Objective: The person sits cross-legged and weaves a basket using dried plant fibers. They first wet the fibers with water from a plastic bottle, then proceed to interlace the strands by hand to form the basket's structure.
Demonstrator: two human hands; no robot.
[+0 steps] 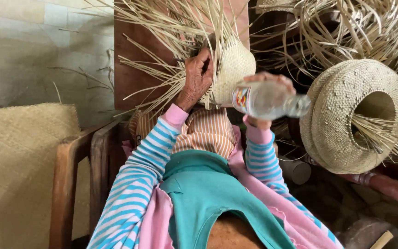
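Note:
My left hand (198, 76) presses on a partly woven straw hat (233, 69) that rests on a brown wooden board (132, 60), with loose straw strands fanning out above and to the left. My right hand (266, 87) grips a clear plastic bottle (272, 99) with a coloured label, held on its side just right of the woven piece, its neck pointing right. Both arms wear blue-and-white striped sleeves with pink cuffs.
A stack of woven straw hats (346, 115) with loose strands lies at the right. More loose straw (355, 27) fills the top right. A wooden chair frame (77, 166) and a woven mat (19, 166) stand at the left. A pale cylinder (296, 170) sits below the bottle.

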